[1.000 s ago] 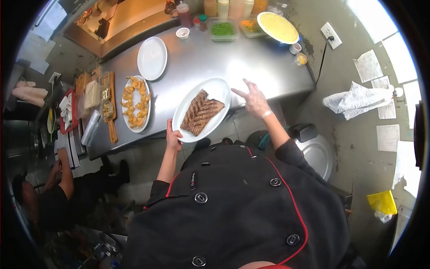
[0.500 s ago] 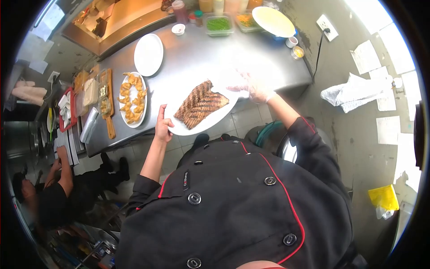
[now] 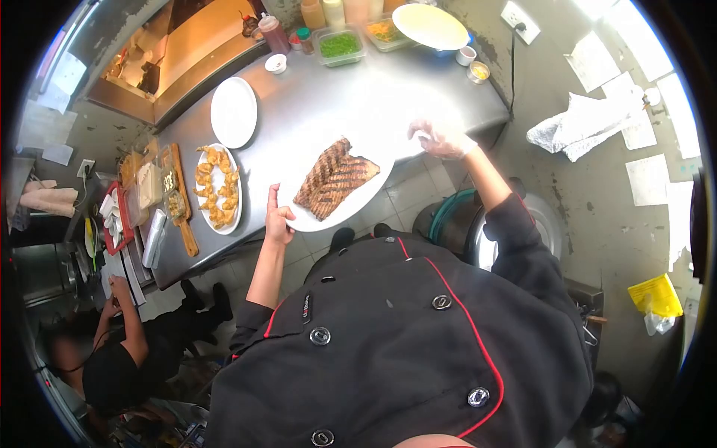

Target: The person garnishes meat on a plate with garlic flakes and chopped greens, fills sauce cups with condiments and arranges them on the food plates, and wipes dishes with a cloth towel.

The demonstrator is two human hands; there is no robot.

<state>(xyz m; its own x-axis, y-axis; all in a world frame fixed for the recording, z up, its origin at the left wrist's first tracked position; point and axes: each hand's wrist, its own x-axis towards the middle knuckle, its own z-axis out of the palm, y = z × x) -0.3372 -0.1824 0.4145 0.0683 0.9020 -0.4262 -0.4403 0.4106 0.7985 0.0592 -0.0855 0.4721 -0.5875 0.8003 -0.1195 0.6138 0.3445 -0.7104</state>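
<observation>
My left hand [image 3: 279, 216] grips the lower left rim of a white oval plate [image 3: 358, 209], with one finger raised along its side. Grilled, dark-striped meat [image 3: 336, 181] lies on the plate. The plate's upper part blends into glare on the steel counter. Just right of the plate, apart from it, is my right hand [image 3: 442, 140], which looks gloved. Its fingers are curled in, and whether anything small is between them cannot be made out. To the left, an oval plate [image 3: 237, 218] holds a ring of golden fried pieces [image 3: 225, 196].
On the steel counter [image 3: 291, 112] stand a white plate [image 3: 234, 112], a tub of chopped greens [image 3: 338, 46], bottles [image 3: 273, 33], small cups [image 3: 479, 72] and a wooden board [image 3: 184, 216]. A towel [image 3: 586, 125] hangs at right. Another person [image 3: 123, 351] is at lower left.
My right hand has moved away from the plate's right rim and its fingers have curled. The plate with the meat has shifted up and right from its earliest position.
</observation>
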